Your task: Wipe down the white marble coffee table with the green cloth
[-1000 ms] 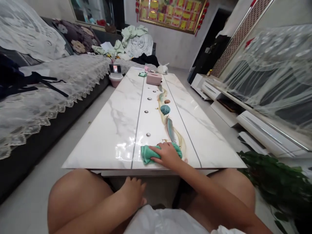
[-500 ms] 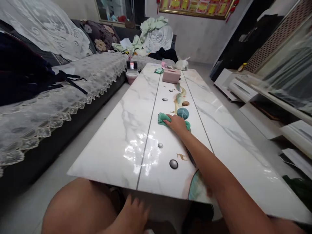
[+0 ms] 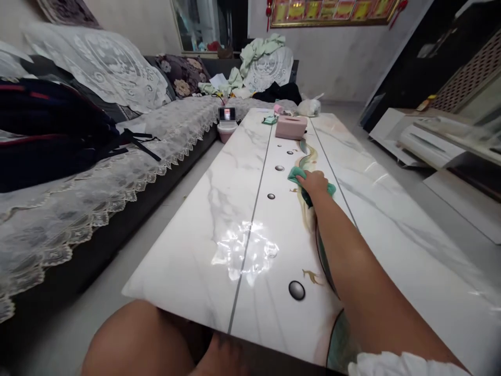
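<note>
My right hand (image 3: 314,183) is closed on a green cloth (image 3: 297,175), pressing it to the glossy top of a long white marble-look table (image 3: 199,250). Bits of the cloth stick out on both sides of the fingers. My right arm reaches across the table's printed middle strip of curving bands and grey dots. Low in the view, my left hand (image 3: 224,357) is beside my knee at the table's near edge, dim and partly cut off. It appears loosely open, with nothing visible in it.
A pink tissue box (image 3: 291,128), a small green packet (image 3: 269,120) and a white plastic bag (image 3: 310,107) stand toward the far end. Left is a lace-covered sofa (image 3: 156,130) with a dark backpack (image 3: 50,130). Right stands a white cabinet (image 3: 434,138).
My right hand has slid the cloth farther along the table and slightly right. My left hand has shifted slightly down, and the whole view has turned a little left.
</note>
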`<state>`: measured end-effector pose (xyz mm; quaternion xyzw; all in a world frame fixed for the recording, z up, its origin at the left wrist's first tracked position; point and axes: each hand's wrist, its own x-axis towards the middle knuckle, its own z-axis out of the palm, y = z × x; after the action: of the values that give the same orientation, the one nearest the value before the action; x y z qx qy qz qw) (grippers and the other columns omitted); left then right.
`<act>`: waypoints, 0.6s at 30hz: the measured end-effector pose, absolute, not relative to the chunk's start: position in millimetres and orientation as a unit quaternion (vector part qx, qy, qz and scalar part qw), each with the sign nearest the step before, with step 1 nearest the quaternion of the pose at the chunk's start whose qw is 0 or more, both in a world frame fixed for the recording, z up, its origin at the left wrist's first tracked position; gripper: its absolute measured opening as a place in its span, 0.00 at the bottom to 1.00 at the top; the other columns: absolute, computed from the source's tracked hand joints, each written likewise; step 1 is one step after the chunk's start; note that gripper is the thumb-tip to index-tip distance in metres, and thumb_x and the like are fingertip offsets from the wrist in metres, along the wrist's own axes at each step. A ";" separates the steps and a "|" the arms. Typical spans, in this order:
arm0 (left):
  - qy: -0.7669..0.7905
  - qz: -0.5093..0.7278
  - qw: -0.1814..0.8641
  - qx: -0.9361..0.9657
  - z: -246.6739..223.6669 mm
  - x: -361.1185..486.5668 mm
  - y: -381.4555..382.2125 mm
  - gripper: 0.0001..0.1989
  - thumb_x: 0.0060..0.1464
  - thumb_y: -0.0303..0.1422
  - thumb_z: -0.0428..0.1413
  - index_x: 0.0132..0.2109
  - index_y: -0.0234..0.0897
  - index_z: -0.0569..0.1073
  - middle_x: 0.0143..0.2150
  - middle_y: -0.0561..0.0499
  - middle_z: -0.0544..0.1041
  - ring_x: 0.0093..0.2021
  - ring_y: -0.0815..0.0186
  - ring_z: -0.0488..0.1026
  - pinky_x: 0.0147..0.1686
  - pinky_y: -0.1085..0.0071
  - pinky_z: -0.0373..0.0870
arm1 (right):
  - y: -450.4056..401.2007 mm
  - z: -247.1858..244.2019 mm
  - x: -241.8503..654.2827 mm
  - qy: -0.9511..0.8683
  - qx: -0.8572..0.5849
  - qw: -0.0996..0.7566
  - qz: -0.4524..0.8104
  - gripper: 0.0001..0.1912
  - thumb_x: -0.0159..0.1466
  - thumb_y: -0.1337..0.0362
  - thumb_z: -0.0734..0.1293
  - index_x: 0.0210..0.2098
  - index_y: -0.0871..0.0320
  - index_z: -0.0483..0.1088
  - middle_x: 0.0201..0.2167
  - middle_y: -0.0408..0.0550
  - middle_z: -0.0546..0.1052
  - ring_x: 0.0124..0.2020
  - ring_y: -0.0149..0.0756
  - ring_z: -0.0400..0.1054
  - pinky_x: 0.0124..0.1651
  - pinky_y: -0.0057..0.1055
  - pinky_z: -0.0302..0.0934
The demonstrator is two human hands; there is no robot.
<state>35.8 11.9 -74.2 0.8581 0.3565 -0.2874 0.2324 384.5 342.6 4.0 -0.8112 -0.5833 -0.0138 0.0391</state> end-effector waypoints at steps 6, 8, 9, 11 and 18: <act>0.345 -0.324 0.201 0.858 -28.6 59.4 16.9 0.20 0.62 0.36 0.57 0.56 0.27 0.77 0.53 0.29 0.79 0.54 0.42 0.76 0.54 0.47 0.69 | 269.7 8.8 399.3 -0.640 -0.768 -0.022 0.019 0.29 0.70 0.48 0.60 0.66 0.50 0.66 0.57 0.54 0.76 0.52 0.46 0.71 0.48 0.34 0.59; 0.335 -0.325 0.189 0.864 -21.4 63.9 12.7 0.17 0.62 0.33 0.56 0.54 0.27 0.78 0.50 0.31 0.80 0.51 0.43 0.77 0.50 0.51 0.71 | 231.1 4.7 394.0 -0.665 -0.747 -0.022 0.014 0.28 0.69 0.48 0.61 0.65 0.48 0.67 0.56 0.52 0.76 0.53 0.46 0.70 0.49 0.34 0.59; 0.335 -0.318 0.179 0.869 -18.5 65.5 10.5 0.17 0.63 0.31 0.55 0.54 0.26 0.78 0.50 0.31 0.80 0.51 0.44 0.78 0.49 0.53 0.71 | 208.0 1.7 391.4 -0.683 -0.730 -0.020 0.013 0.27 0.69 0.48 0.61 0.64 0.49 0.68 0.55 0.52 0.77 0.53 0.46 0.70 0.50 0.34 0.59; 0.337 -0.304 0.165 0.876 -13.7 67.7 6.5 0.16 0.63 0.31 0.54 0.54 0.26 0.78 0.49 0.32 0.80 0.50 0.45 0.78 0.48 0.54 0.71 | 154.2 -4.7 388.0 -0.719 -0.694 -0.015 0.019 0.26 0.68 0.49 0.61 0.62 0.51 0.71 0.51 0.54 0.78 0.52 0.47 0.71 0.50 0.35 0.58; 0.291 -0.314 0.178 0.886 -0.3 69.3 -8.1 0.20 0.64 0.37 0.54 0.57 0.30 0.76 0.53 0.33 0.79 0.53 0.46 0.76 0.52 0.54 0.70 | -41.8 -19.3 382.8 -0.733 -0.678 -0.001 0.058 0.25 0.66 0.46 0.60 0.60 0.40 0.73 0.42 0.57 0.79 0.45 0.50 0.73 0.49 0.44 0.63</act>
<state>69.3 -8.1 -0.3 0.8861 0.2913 -0.3137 0.1779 382.8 -41.8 -19.3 -0.6778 -0.7330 0.0581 -0.0009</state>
